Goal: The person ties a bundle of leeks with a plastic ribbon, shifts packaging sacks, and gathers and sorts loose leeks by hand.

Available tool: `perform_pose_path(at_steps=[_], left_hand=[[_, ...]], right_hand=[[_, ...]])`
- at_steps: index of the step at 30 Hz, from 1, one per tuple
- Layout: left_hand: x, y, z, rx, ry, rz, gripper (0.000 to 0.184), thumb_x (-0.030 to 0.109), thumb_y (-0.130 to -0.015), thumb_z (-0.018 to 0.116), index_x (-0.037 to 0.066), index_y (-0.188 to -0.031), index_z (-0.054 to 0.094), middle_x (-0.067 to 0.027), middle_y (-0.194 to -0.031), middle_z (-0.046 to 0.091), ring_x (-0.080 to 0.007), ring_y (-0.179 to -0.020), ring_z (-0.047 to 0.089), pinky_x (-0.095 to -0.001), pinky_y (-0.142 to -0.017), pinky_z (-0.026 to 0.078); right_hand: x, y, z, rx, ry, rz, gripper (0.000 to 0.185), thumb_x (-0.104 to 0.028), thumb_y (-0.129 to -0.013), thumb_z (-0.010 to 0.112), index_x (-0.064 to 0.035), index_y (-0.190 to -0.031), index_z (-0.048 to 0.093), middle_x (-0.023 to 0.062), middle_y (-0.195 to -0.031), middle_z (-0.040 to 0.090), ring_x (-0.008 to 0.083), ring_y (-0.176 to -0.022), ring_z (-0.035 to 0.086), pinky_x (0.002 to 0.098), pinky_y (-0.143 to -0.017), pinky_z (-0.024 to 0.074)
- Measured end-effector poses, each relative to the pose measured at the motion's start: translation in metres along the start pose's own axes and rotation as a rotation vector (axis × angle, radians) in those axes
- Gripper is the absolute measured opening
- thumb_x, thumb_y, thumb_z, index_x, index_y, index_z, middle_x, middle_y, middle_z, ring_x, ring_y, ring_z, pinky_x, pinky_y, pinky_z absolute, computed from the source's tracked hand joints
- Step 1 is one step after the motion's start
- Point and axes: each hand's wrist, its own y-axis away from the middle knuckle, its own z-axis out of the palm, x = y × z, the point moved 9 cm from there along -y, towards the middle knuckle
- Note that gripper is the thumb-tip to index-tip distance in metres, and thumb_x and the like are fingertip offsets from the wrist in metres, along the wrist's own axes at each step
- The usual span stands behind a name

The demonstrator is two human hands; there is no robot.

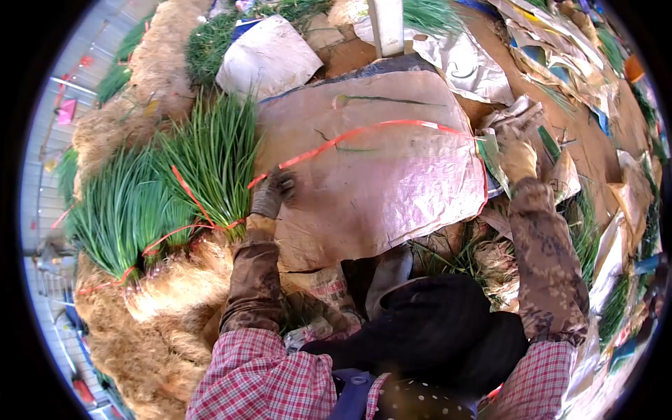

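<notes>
My left hand (271, 194), in a grey glove with dark fingertips, has its fingers curled at the near end of a red plastic strip (364, 129). Beside it stands a bundle of long green stalks (217, 154) with red ties round its lower part. The strip arches across a pinkish sheet (392, 189) to the sheet's right edge. Just beyond that edge is my right hand (518, 159), in a pale glove, over crumpled bags; its fingers are blurred, and whether it grips anything is unclear. One loose green stalk (392, 100) lies on the sheet.
More tied green bundles (115, 210) stand at the left, beside heaps of pale fibrous roots (133, 350). A white post (386, 28) rises behind the sheet, near a white bag (269, 57). Crumpled paper and plastic (560, 56) lie at the right. Dark cloth (427, 329) covers my lap.
</notes>
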Motion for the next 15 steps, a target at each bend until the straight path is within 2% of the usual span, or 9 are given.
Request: perform_pose_path(at_steps=[3, 6, 8, 9, 10, 12, 13, 14, 15], left_hand=[[0.014, 0.033, 0.02, -0.157, -0.188, 0.12, 0.025, 0.031, -0.091, 0.055, 0.006, -0.094, 0.056, -0.0002, -0.08, 0.058, -0.0089, -0.068, 0.053, -0.0233, -0.058, 0.043], [-0.013, 0.066, 0.002, -0.159, -0.146, -0.146, 0.035, 0.034, -0.093, 0.052, 0.002, -0.107, 0.056, 0.0023, -0.08, 0.052, -0.0084, -0.066, 0.047, -0.0209, -0.055, 0.036], [-0.041, 0.088, 0.009, -0.355, -0.397, -0.333, 0.052, 0.05, -0.091, 0.048, 0.002, -0.109, 0.056, -0.0017, -0.081, 0.057, -0.0112, -0.063, 0.051, -0.0241, -0.053, 0.04], [-0.039, 0.108, 0.021, -0.214, -0.632, -0.261, 0.059, 0.055, -0.089, 0.047, 0.001, -0.11, 0.056, -0.0042, -0.079, 0.058, -0.0134, -0.057, 0.051, -0.0263, -0.051, 0.041], [-0.059, 0.113, 0.026, -0.223, -0.517, -0.398, 0.06, 0.059, -0.09, 0.04, 0.004, -0.109, 0.056, -0.0054, -0.07, 0.057, -0.0159, -0.049, 0.046, -0.0295, -0.048, 0.04], [-0.068, 0.126, 0.057, -0.398, -0.414, -0.493, 0.062, 0.059, -0.089, 0.043, 0.005, -0.116, 0.054, -0.0072, -0.083, 0.06, -0.0149, -0.062, 0.052, -0.0314, -0.055, 0.043], [-0.062, 0.124, 0.076, -0.415, -0.267, -0.444, 0.059, 0.057, -0.088, 0.045, 0.006, -0.115, 0.055, -0.0064, -0.086, 0.059, -0.0153, -0.068, 0.052, -0.0325, -0.06, 0.044], [-0.052, 0.118, 0.098, -0.428, -0.118, -0.392, 0.055, 0.055, -0.088, 0.047, 0.007, -0.114, 0.055, -0.0056, -0.089, 0.059, -0.0158, -0.075, 0.053, -0.0336, -0.066, 0.045], [-0.042, 0.11, 0.119, -0.439, 0.034, -0.34, 0.052, 0.053, -0.088, 0.049, 0.008, -0.113, 0.056, -0.0048, -0.092, 0.059, -0.0163, -0.081, 0.053, -0.0346, -0.072, 0.046]], right_hand=[[0.043, 0.09, 0.002, 0.455, -0.026, -0.009, 0.046, -0.031, -0.082, 0.057, -0.0041, -0.118, 0.054, 0.0183, -0.092, 0.062, 0.0363, -0.074, 0.059, 0.0472, -0.068, 0.046], [0.109, 0.215, 0.069, 0.409, -0.308, 0.082, 0.038, -0.034, -0.08, 0.057, -0.0052, -0.106, 0.059, 0.0155, -0.087, 0.062, 0.0342, -0.072, 0.059, 0.0465, -0.065, 0.0461], [0.134, 0.328, 0.13, 0.233, -0.382, 0.369, 0.04, -0.035, -0.079, 0.057, -0.0061, -0.107, 0.059, 0.0167, -0.086, 0.063, 0.0358, -0.073, 0.06, 0.0465, -0.066, 0.0466], [0.14, 0.39, 0.165, 0.126, -0.429, 0.526, 0.041, -0.036, -0.079, 0.057, -0.0066, -0.107, 0.06, 0.0173, -0.086, 0.063, 0.0366, -0.073, 0.06, 0.0465, -0.066, 0.0468], [0.143, 0.453, 0.207, 0.003, -0.486, 0.674, 0.042, -0.037, -0.078, 0.057, -0.0071, -0.108, 0.06, 0.0179, -0.085, 0.063, 0.0374, -0.074, 0.06, 0.0465, -0.066, 0.0471], [0.126, 0.579, 0.285, -0.242, -0.668, 0.887, 0.044, -0.038, -0.077, 0.057, -0.008, -0.109, 0.06, 0.0191, -0.084, 0.064, 0.039, -0.074, 0.061, 0.0465, -0.067, 0.0476], [0.072, 0.568, 0.202, -0.113, -0.575, 0.484, 0.041, -0.041, -0.08, 0.054, -0.0077, -0.102, 0.063, 0.0223, -0.087, 0.064, 0.0381, -0.08, 0.062, 0.0458, -0.07, 0.0483], [0.077, 0.64, 0.273, -0.417, -0.543, 0.83, 0.037, -0.041, -0.081, 0.053, -0.0082, -0.092, 0.067, 0.0204, -0.087, 0.065, 0.0381, -0.085, 0.062, 0.0457, -0.073, 0.0483], [0.056, 0.687, 0.313, -0.648, -0.587, 0.815, 0.036, -0.04, -0.08, 0.053, -0.0074, -0.086, 0.068, 0.0201, -0.087, 0.065, 0.0384, -0.085, 0.062, 0.0456, -0.073, 0.0481]])
